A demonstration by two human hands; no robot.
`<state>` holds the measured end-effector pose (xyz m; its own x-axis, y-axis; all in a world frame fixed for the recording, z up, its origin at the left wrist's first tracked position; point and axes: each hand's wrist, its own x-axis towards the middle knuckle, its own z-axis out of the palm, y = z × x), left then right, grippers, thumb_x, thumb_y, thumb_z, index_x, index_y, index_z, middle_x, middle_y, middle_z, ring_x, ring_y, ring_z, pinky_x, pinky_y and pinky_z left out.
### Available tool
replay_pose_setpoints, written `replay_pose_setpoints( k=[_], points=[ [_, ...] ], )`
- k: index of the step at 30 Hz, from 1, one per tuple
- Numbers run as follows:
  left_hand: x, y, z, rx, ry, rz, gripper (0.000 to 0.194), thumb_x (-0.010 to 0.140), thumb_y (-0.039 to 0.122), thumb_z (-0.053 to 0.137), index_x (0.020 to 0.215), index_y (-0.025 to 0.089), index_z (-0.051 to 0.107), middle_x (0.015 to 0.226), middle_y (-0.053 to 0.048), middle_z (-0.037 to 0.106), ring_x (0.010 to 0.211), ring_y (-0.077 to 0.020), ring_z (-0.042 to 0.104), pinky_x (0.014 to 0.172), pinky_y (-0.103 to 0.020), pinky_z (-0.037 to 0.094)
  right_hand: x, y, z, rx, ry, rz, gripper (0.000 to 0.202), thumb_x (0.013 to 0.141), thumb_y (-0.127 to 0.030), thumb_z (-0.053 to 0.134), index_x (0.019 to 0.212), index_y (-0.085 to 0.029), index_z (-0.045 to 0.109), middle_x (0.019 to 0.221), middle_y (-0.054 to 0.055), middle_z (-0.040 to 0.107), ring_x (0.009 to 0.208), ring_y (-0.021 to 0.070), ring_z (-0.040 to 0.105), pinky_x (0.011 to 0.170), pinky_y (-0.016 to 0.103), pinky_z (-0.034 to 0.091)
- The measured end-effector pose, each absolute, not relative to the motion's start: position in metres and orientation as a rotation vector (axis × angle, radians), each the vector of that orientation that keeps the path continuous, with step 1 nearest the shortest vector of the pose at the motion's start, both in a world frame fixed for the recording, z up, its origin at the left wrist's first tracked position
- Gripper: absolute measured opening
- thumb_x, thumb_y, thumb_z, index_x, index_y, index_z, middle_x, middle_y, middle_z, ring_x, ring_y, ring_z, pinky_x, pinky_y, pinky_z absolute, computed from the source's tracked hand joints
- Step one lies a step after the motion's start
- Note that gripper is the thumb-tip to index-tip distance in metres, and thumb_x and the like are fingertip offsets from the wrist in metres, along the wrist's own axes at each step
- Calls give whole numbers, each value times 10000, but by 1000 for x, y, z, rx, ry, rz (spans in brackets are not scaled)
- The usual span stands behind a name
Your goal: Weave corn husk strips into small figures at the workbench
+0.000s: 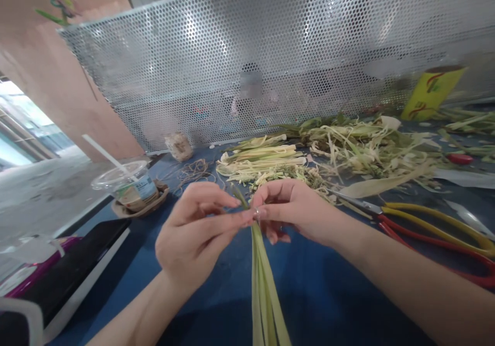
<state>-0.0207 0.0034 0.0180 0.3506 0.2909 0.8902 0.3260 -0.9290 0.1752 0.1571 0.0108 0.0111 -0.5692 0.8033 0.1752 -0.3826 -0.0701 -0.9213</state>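
Observation:
My left hand (199, 232) and my right hand (290, 209) meet over the blue table, fingertips pinched together at the top of a bundle of long pale-green leaf strips (263, 289). The strips hang down toward me, and a short darker-green end pokes up between the hands. Both hands grip the bundle near the same spot; exactly how the fingers wrap it is partly hidden. Just beyond lies a row of trimmed pale-yellow stalks (263, 155). Scissors (386, 214) with one yellow and one red handle rest beside my right forearm.
A heap of shredded leaves (371, 147) covers the back right, near a yellow packet (433, 93). At left stand a plastic cup (133, 183) with a straw, loose twine (195, 173) and a black flat case (85, 258). A perforated metal panel (232, 52) borders the far side.

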Motion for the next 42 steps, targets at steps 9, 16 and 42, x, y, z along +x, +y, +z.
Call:
replay_pose_setpoints(
  k=[9,16,42],
  points=[
    [-22,15,31,-2827,-358,-1596,790,601,233,754,1291,313,379,902,-6,661,849,-175,535,779,-354,440,160,10,11,-355,-1405,1988,81,691,-135,665,704,-101,593,549,-14,623,467,61,582,407,139,491],
    [-20,8,34,-3176,-449,-1596,995,615,205,750,1390,245,127,667,58,679,569,-112,583,853,-312,399,162,9,14,-452,-1517,2063,69,689,-124,656,687,-92,594,535,-13,610,450,58,569,445,157,504],
    [-18,4,27,-2815,-1165,-1574,1064,614,239,735,1399,260,16,521,60,600,679,-195,598,803,-390,460,169,11,22,-797,-1843,1395,111,732,-253,596,725,-144,576,637,-8,574,527,61,528,522,185,458]
  ],
)
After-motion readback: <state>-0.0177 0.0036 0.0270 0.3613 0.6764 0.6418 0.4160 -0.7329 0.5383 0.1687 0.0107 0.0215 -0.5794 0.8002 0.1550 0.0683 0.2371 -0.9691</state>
